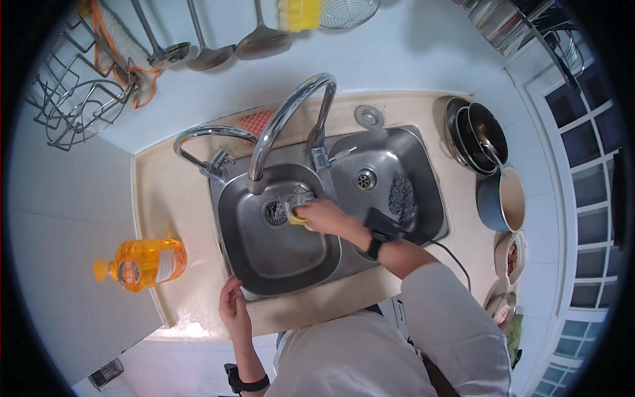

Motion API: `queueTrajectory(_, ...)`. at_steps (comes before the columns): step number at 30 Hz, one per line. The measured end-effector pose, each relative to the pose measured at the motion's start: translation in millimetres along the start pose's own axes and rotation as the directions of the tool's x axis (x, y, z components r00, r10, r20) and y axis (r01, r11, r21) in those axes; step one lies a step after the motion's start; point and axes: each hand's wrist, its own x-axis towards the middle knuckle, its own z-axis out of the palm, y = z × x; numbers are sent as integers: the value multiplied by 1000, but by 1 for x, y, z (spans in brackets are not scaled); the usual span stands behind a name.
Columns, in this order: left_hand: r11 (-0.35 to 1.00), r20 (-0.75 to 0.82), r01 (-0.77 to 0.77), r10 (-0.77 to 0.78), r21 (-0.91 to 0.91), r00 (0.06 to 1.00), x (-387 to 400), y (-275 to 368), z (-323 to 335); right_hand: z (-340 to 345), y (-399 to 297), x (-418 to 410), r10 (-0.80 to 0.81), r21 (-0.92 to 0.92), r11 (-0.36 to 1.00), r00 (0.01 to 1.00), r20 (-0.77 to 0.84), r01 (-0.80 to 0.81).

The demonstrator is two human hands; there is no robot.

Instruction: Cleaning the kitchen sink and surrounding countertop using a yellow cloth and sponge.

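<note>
In the left basin (278,253) of a double stainless steel sink, my right hand (322,217) is closed around a yellow sponge (298,220). A clear, shiny object (296,197) lies just beyond the fingers, beside the drain strainer (276,212); I cannot tell exactly what it is. My left hand (234,303) is at the sink's front left corner, fingers loosely bent and holding nothing. Over the left basin arches a tall chrome faucet (287,114), its spout above the basin's back. A smaller chrome tap (216,130) stands to its left.
A steel wool pad (402,197) lies in the right basin (426,218). An orange dish soap bottle (149,263) is at left. Along the right stand stacked pans (459,134), a blue pot (488,203) and food bowls (500,258). Ladles (171,54) and a wire rack (84,109) hang behind.
</note>
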Motion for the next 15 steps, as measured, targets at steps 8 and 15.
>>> queueTrajectory(8, 997, -46, 70, -69, 13, 997, -14, 5, 25, -30, 124, 0, 631, 628, 721, 653, -420, -293)
queueTrajectory(15, 990, -60, 129, -125, 60, 990, -24, 6, 49, 14, 110, 54, 294, 278, 953, 590, -752, -121)
